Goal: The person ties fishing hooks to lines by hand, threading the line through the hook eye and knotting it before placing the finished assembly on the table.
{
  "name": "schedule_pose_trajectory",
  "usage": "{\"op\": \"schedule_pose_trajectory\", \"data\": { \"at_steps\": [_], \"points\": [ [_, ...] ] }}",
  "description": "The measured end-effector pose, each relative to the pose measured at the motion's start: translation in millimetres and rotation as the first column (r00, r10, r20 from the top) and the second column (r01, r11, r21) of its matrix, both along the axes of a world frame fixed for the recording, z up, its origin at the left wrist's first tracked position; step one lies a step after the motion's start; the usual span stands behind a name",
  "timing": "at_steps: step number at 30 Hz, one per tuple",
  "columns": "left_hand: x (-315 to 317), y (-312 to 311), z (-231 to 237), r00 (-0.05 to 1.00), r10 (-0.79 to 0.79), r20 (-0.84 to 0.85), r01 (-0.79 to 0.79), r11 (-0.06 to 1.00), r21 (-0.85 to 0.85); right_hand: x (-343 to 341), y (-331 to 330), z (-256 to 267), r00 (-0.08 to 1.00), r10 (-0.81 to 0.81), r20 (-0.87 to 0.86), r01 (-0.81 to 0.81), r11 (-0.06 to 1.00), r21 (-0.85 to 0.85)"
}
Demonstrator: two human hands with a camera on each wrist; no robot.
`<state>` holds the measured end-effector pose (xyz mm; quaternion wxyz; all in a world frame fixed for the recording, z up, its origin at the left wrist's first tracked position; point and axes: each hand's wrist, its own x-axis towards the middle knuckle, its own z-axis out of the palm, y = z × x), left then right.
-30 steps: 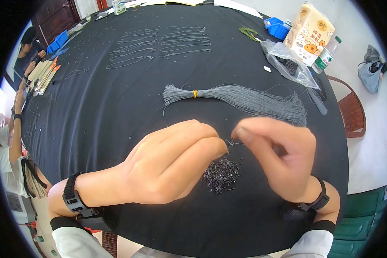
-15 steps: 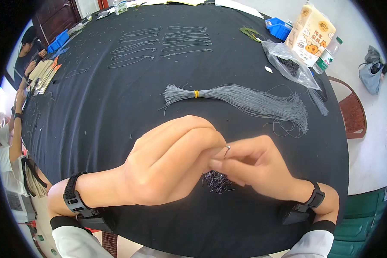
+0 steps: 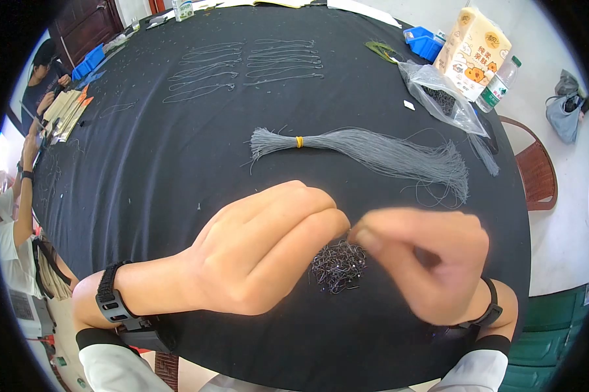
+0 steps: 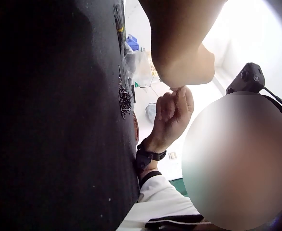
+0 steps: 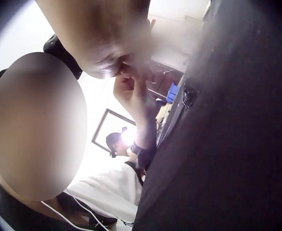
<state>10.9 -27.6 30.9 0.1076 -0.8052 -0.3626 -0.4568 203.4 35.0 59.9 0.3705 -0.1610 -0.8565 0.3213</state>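
Over the middle of the black-covered table, my left hand pinches a small fish hook, now mostly hidden by its fingertips. My right hand, blurred, has thumb and forefinger pinched on thin grey line close beside the left fingertips. The right wrist view also shows the left hand meeting the right at the fingertips. Just under both hands, a pile of dark fish hooks lies on the cloth. Beyond them rests a bundle of grey fishing line, tied by a yellow band.
Looped lengths of line lie in two columns at the far side. At back right stand a tissue pack, a bottle, a blue bin and a plastic bag. Other people sit at the left edge near packets.
My right hand came in against the left fingertips, a hook showing between them, then drew back right and turned upward. The left hand stays nearly in place.
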Motion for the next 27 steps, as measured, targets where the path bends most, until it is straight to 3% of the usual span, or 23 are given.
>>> {"op": "schedule_pose_trajectory", "data": {
  "at_steps": [2, 5, 9, 11, 14, 17, 20, 25, 27],
  "points": [
    [-0.9, -0.1, -0.6, 1.0, -0.013, -0.005, 0.013, 1.0, -0.011, -1.3, 5.4, -3.1, 0.999, -0.038, -0.035, 0.036, 0.998, -0.06],
    [-1.2, 0.3, 0.2, 0.999, -0.033, -0.012, 0.032, 0.999, -0.024, 1.2, 8.4, 5.0, 0.985, -0.097, 0.144, 0.127, 0.967, -0.221],
    [-0.7, -0.5, 1.2, 0.999, -0.045, 0.022, 0.046, 0.998, -0.045, -4.0, 24.4, -22.4, 1.0, -0.006, -0.03, -0.002, 0.964, -0.267],
    [0.6, -1.5, 1.2, 0.997, -0.048, 0.067, 0.053, 0.996, -0.073, -4.6, 26.3, -23.0, 1.0, 0.023, 0.007, -0.019, 0.944, -0.33],
    [2.3, -3.9, 3.5, 0.99, -0.048, 0.131, 0.065, 0.99, -0.127, -6.2, 27.2, -23.2, 0.991, 0.13, 0.043, -0.09, 0.856, -0.509],
    [0.3, -3.9, 6.6, 0.986, -0.054, 0.16, 0.081, 0.982, -0.169, -8.3, 22.3, -18.4, 0.971, 0.238, -0.006, -0.166, 0.656, -0.737],
    [-1.1, -4.7, 10.7, 0.98, -0.049, 0.194, 0.094, 0.969, -0.23, -6.5, 24.4, -18.0, 0.922, 0.387, 0.021, -0.183, 0.483, -0.856],
    [-1.2, -4.5, 8.6, 0.921, -0.079, 0.381, 0.231, 0.9, -0.369, -9.4, 21.1, -30.1, 0.919, 0.394, 0.002, -0.198, 0.466, -0.862],
    [3.5, -9.3, 10.7, 0.817, -0.054, 0.574, 0.375, 0.805, -0.459, -9.1, 23.5, -29.9, 0.912, 0.411, 0.013, -0.2, 0.472, -0.859]
  ]
}}
